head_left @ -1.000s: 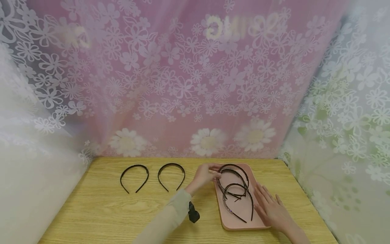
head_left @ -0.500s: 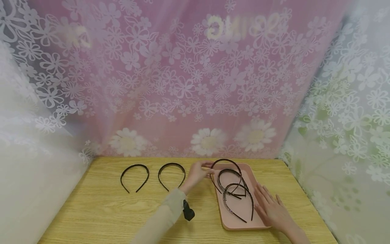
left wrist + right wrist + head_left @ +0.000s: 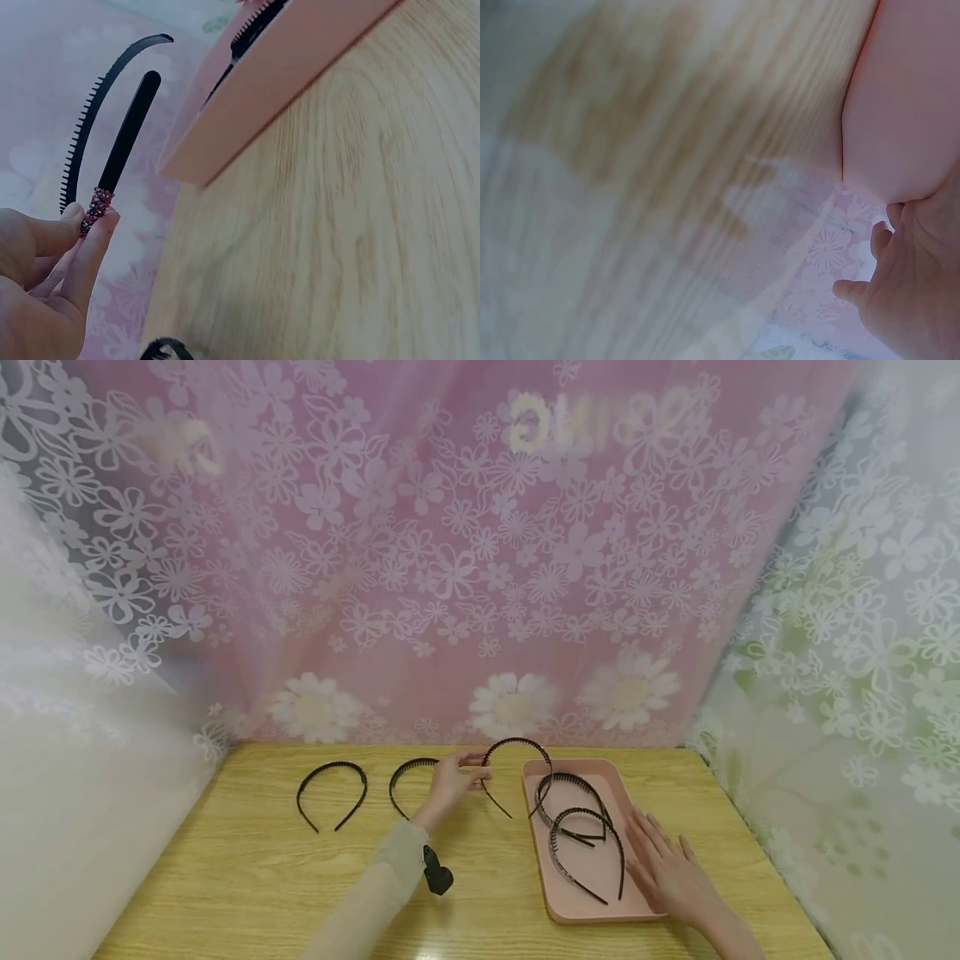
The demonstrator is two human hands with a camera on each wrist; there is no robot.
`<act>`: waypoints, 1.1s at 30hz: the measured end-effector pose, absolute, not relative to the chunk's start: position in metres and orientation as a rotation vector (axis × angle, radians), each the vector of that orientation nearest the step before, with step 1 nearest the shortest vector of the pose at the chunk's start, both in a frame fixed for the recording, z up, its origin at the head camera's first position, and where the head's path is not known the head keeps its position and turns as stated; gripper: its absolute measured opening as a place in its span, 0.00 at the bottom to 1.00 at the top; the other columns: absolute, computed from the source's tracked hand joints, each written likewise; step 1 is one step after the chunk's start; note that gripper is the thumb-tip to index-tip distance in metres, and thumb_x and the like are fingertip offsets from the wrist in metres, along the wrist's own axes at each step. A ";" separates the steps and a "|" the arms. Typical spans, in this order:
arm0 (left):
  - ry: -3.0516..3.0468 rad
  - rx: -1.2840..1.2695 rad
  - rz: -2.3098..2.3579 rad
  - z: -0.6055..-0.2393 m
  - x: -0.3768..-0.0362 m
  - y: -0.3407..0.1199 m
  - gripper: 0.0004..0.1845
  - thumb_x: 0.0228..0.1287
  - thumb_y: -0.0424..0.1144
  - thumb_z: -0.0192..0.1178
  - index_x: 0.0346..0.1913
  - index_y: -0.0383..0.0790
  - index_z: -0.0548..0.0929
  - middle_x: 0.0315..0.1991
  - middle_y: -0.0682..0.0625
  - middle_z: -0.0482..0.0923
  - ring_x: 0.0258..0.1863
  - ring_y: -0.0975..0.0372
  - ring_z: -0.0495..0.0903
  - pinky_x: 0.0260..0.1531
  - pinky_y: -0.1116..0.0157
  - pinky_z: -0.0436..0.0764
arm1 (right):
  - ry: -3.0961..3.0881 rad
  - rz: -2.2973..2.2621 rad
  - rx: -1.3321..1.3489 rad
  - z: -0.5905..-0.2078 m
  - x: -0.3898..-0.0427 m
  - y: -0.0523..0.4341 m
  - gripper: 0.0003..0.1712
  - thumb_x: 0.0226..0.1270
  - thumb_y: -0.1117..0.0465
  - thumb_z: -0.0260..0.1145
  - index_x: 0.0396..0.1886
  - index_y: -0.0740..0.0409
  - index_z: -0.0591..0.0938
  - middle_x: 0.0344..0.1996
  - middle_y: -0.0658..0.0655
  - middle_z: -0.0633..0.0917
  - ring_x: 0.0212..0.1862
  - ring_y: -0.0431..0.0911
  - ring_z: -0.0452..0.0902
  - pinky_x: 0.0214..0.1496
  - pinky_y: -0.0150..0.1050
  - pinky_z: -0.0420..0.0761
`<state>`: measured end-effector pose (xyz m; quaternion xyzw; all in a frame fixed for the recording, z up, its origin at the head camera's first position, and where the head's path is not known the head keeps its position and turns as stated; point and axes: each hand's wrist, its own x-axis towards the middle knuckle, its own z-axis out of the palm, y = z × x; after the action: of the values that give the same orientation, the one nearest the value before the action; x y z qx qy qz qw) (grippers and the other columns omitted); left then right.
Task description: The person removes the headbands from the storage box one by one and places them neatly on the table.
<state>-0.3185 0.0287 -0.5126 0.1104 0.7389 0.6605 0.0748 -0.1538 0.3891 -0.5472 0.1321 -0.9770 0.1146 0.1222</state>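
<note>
My left hand [image 3: 450, 787] pinches one side of a black toothed headband [image 3: 517, 740] above the table, between the pink tray [image 3: 558, 887] and a second headband [image 3: 392, 789] that the hand partly hides. In the left wrist view, pink and dark sparkly stones cover the held headband [image 3: 129, 131] where thumb and fingers grip it. Straight-fingered, my right hand [image 3: 671, 872] rests along the tray's right side. Inside the tray, a front headband [image 3: 622, 860] overlaps another headband [image 3: 566, 776] behind it.
Farther left on the wood-grain table [image 3: 262, 893] lies one more black headband [image 3: 330, 765]. A pink flowered curtain [image 3: 420, 568] hangs behind the table, with pale flowered sheets at both sides.
The left hand has lifted the headband out of the tray and carried it left over the table. The right hand and the tray have stayed in place.
</note>
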 end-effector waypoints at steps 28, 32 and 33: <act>2.519 0.234 1.734 -0.543 -0.328 -0.003 0.16 0.67 0.25 0.64 0.57 0.28 0.82 0.48 0.35 0.84 0.37 0.48 0.87 0.30 0.60 0.88 | -2.891 0.354 0.375 -0.544 -0.154 0.387 0.35 0.77 0.50 0.61 0.77 0.60 0.67 0.78 0.60 0.62 0.79 0.57 0.54 0.68 0.75 0.57; 2.552 0.270 1.710 -0.543 -0.329 -0.004 0.16 0.66 0.24 0.64 0.56 0.27 0.82 0.47 0.34 0.84 0.36 0.49 0.87 0.29 0.62 0.87 | -2.902 0.368 0.363 -0.543 -0.153 0.388 0.35 0.78 0.49 0.60 0.77 0.60 0.67 0.78 0.60 0.61 0.78 0.59 0.55 0.68 0.75 0.56; 2.561 0.276 1.702 -0.542 -0.328 -0.003 0.16 0.66 0.24 0.64 0.56 0.26 0.82 0.47 0.33 0.84 0.36 0.48 0.87 0.29 0.62 0.87 | -2.902 0.369 0.361 -0.543 -0.153 0.388 0.35 0.78 0.49 0.60 0.77 0.59 0.67 0.78 0.60 0.61 0.78 0.59 0.55 0.68 0.75 0.56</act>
<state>-0.3282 -0.0031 -0.5425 0.0894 0.8291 0.5512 0.0271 -0.1534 0.3880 -0.5432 0.1219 -0.9799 0.1248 0.0967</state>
